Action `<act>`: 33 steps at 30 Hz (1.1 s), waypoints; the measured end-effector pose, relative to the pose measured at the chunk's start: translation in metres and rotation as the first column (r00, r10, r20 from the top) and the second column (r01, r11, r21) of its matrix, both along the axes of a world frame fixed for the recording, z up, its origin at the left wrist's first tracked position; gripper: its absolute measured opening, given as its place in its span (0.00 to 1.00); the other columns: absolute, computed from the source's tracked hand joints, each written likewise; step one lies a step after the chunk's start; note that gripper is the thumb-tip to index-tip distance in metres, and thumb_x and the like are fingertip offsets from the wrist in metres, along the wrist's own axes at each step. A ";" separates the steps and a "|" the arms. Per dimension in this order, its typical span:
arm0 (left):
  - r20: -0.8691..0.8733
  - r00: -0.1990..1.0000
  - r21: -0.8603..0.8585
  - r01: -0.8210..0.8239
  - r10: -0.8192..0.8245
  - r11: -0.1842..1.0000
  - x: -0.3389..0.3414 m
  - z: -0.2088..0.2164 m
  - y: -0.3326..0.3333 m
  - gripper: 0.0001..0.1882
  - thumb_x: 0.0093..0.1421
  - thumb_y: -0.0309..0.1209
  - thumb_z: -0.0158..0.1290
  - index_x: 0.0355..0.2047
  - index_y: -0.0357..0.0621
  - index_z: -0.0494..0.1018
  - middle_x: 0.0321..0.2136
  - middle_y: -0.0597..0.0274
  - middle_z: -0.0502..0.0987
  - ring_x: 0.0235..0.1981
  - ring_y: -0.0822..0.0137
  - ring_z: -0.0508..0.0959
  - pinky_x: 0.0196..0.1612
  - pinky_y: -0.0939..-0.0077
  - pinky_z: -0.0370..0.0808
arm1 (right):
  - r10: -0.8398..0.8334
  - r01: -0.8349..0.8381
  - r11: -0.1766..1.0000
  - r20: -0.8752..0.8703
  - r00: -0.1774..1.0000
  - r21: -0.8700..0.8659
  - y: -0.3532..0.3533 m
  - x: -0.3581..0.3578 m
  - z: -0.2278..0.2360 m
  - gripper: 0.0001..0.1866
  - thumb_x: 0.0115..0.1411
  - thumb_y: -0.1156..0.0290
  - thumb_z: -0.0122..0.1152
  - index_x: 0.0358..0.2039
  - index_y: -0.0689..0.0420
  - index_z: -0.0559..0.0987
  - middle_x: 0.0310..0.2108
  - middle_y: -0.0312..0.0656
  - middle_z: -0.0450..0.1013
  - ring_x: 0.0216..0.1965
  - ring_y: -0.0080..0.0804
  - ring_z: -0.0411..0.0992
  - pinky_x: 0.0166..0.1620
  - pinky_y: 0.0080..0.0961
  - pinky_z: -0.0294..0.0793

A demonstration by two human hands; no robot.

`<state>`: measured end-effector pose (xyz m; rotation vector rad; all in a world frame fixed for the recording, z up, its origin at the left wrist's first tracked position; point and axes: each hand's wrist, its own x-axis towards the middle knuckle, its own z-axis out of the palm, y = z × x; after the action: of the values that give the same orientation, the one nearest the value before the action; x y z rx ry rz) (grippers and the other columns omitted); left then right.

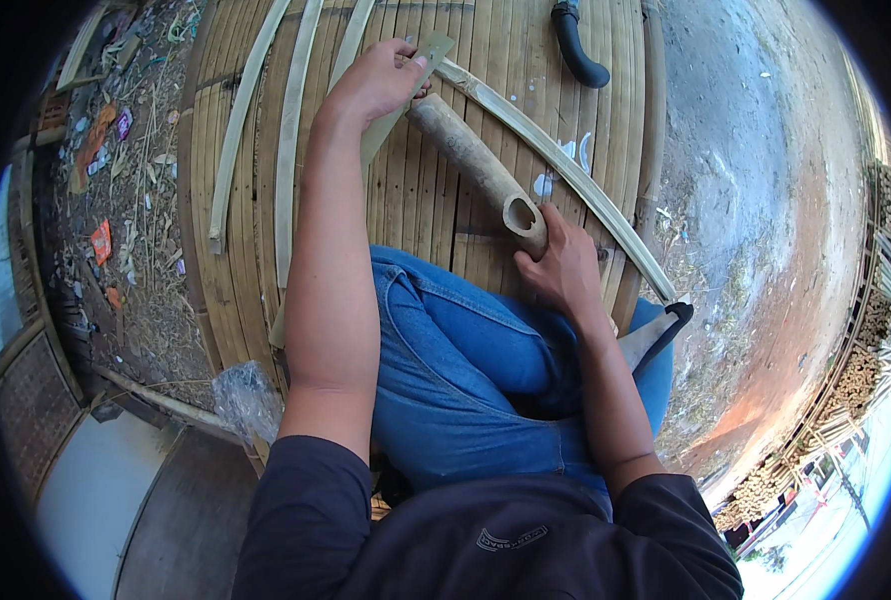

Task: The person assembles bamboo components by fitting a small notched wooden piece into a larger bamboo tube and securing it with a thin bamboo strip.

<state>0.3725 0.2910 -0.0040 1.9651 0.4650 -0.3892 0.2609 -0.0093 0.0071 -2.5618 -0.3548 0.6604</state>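
My left hand (381,82) is closed on a flat greenish bamboo strip (387,134), the thumb pressed on its face near the far end. The rest of that strip runs back under my left forearm. A short bamboo tube (474,160) lies slantwise on the slatted bamboo platform (421,195), its hollow cut end toward me. At that near end my right hand (566,262) grips the tube between thumb and fingers; some fingers are hidden. To the right, a long pale split bamboo strip (566,165) slants from near my left hand toward my right knee.
Several pale bamboo strips (294,140) lie on the platform's left. A black curved handle (578,50) with a blue part sits at the far edge. Beside my right forearm is a grey blade-like piece (648,338) with a black end. Crumpled clear plastic (248,400) is at lower left.
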 end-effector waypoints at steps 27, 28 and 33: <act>-0.004 0.994 -0.186 -0.108 0.109 0.977 0.011 -0.027 -0.011 0.21 0.70 0.31 0.51 0.60 0.32 0.67 0.40 0.55 0.84 0.37 0.70 0.83 0.51 0.74 0.76 | -0.417 0.331 0.880 0.223 0.881 0.340 -0.049 0.031 0.022 0.27 0.49 0.73 0.67 0.51 0.63 0.74 0.39 0.51 0.74 0.42 0.47 0.75 0.48 0.39 0.73; -0.012 0.993 -0.192 -0.114 0.114 0.975 0.010 -0.029 -0.009 0.21 0.70 0.31 0.52 0.59 0.32 0.68 0.39 0.56 0.84 0.37 0.70 0.83 0.51 0.74 0.76 | -0.429 0.365 0.879 0.175 0.886 0.307 -0.048 0.031 0.024 0.28 0.48 0.73 0.67 0.52 0.63 0.74 0.41 0.52 0.74 0.44 0.47 0.75 0.49 0.39 0.73; -0.011 0.992 -0.193 -0.126 0.127 0.973 0.010 -0.034 -0.008 0.20 0.70 0.32 0.52 0.57 0.34 0.70 0.38 0.58 0.84 0.37 0.71 0.82 0.51 0.73 0.76 | -0.440 0.403 0.878 0.105 0.892 0.257 -0.050 0.031 0.016 0.32 0.48 0.72 0.68 0.56 0.63 0.73 0.47 0.54 0.75 0.49 0.49 0.75 0.54 0.39 0.73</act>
<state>0.3830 0.2831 -0.0380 1.7377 0.5284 -0.3385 0.2915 -0.0592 0.0230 -2.3596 0.0829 0.2338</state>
